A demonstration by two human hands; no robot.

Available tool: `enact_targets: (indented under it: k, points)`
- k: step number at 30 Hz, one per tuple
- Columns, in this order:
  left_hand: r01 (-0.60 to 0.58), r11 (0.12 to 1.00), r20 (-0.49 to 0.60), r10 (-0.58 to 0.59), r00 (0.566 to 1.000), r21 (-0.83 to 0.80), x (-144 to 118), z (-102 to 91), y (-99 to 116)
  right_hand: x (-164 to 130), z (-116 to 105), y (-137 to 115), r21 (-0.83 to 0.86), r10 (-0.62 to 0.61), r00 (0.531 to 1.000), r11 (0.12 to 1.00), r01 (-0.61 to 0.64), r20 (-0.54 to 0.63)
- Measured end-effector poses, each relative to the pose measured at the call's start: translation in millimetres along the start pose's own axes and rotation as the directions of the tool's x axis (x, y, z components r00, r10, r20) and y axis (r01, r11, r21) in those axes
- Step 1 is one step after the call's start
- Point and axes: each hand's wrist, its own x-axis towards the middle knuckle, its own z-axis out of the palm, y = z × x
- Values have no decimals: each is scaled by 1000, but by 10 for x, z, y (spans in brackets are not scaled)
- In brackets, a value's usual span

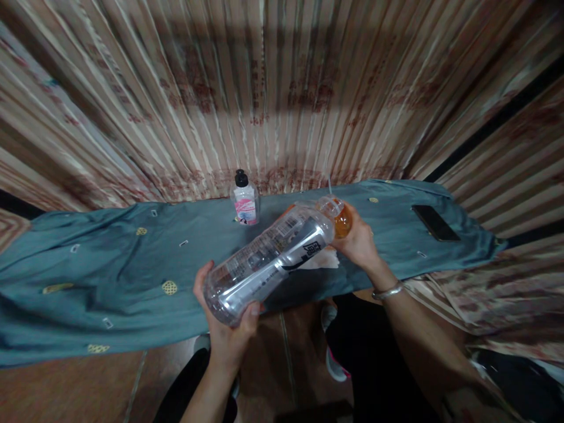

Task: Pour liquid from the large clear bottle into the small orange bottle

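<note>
1. Two hands busy mid-frame: left hand [229,338], lower centre, curls part-open round the base of a big clear bottle [273,258].
2. Right hand [359,238], right of centre, wraps round a clear-and-orange item [342,223] at the bottle's upper-right end.
3. Big bottle slants above the teal cloth [118,264].
4. Black-capped bottle [245,202] upright, centre; dark phone [435,223] flat, right.

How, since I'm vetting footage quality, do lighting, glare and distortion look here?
Head view: dim, with a broad soft shadow across the upper curtain; head view: bright glare along the silver label of the large clear bottle, whose fine print is too soft to read; head view: apparent wide-angle distortion, the curtain's stripes fanning outward toward the edges.
</note>
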Motion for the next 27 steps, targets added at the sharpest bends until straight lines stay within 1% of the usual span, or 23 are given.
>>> enact_targets:
  k: [3, 8, 11, 17, 21, 27]
  points:
    - [19, 1000, -2, -19, 1000, -13, 5, 9, 39, 4, -2, -1, 10, 5, 1000, 1000, -5, 1]
    - [53, 998, 30, -52, 998, -31, 20, 2, 62, 2, 1, 8, 13, 2, 1000, 1000, -2, -5]
    - [30, 999, 0, -30, 1000, -32, 27, 6, 51, 2, 0, 1, 14, -9, 1000, 1000, 9, -8]
    - [-14, 1000, 18, 14, 1000, -1, 26, 7, 8, 5, 6, 11, 6, -10, 1000, 1000, 10, -19]
    - [-33, 999, 2, 33, 999, 7, 25, -23, -34, 4, 13, 30, -9, -4, 1000, 1000, 4, -17]
    - [10, 1000, 112, -10, 994, -5, 28, -117, -69, 2, 8, 14, 2, 13, 1000, 1000, -13, 1]
